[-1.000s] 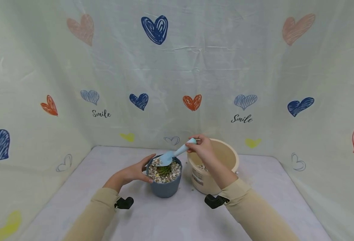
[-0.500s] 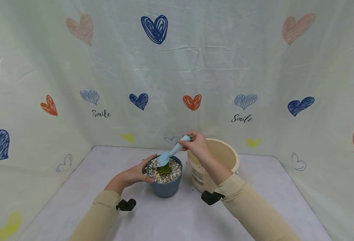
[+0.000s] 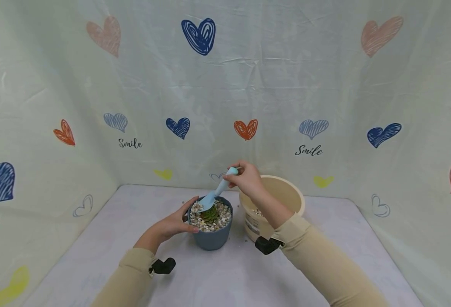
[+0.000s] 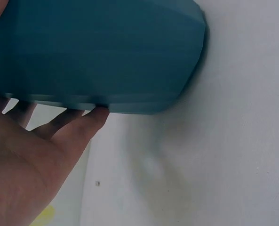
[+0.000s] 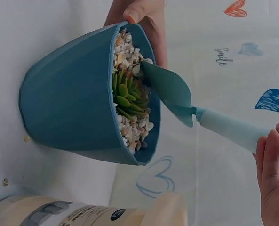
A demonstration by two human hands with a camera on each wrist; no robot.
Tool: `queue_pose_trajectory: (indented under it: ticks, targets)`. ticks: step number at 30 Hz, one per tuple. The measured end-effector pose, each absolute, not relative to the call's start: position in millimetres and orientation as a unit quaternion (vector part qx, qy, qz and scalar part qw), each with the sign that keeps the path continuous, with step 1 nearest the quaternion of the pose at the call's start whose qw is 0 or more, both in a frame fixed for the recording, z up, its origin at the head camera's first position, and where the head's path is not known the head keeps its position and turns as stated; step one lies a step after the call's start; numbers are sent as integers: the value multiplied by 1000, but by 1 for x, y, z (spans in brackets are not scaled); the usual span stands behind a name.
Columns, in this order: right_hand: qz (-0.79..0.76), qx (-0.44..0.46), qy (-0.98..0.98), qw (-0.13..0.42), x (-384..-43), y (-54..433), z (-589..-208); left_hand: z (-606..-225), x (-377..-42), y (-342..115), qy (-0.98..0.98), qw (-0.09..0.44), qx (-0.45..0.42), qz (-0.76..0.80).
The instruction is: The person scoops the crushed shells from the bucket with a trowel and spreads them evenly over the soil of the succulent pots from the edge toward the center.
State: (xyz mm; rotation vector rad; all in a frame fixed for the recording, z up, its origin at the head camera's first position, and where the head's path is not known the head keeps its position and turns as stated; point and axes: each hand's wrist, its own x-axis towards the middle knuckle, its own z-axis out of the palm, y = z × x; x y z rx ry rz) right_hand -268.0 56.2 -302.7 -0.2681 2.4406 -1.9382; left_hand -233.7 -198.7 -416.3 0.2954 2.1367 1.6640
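A blue plastic flower pot [image 3: 210, 241] stands on the table, filled with small pale pebbles [image 5: 125, 55] around a green succulent [image 5: 126, 94]. My left hand [image 3: 172, 223] holds the pot from its left side, thumb at the near rim and fingertips against the wall in the left wrist view. In my right hand [image 3: 248, 180] is the handle of a light blue garden trowel [image 3: 209, 201]. The trowel slants down to the left, its blade [image 5: 170, 87] inside the rim, with the tip at the pebbles beside the succulent. In the head view it partly covers the plant's far side.
Just right of the pot stands a cream bucket [image 3: 253, 226] with a printed label and some pebbles inside, partly hidden by my right forearm. A few loose pebbles [image 5: 5, 182] lie on the table. A curtain [image 3: 271, 85] printed with hearts hangs behind.
My right hand has shifted left and slightly up, so the trowel's handle stands steeper. The blade has come a little left and lower over the pebbles. My left hand stays on the pot.
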Motion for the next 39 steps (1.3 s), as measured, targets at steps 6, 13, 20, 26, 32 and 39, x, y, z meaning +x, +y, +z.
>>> queue_pose_trajectory:
  ticks: [6,13,20,26,32,39]
  targets:
    - [-612,-88,786,9,-269,54,-299,-417,-228,-194,771,194,79,601]
    - [-610,-95,786,7,-271,56,-295,-417,-224,-189,775,180,63,602]
    - [-598,-99,796,-1,-270,58,-291,-415,-217,-186,779,164,53,603]
    - [-581,-109,807,-7,-267,58,-290,-415,-211,-181,787,151,30,598]
    - [-578,-115,808,-1,-263,58,-289,-415,-206,-176,793,136,10,594]
    - [-578,-118,807,0,-259,63,-287,-414,-204,-172,797,127,-7,591]
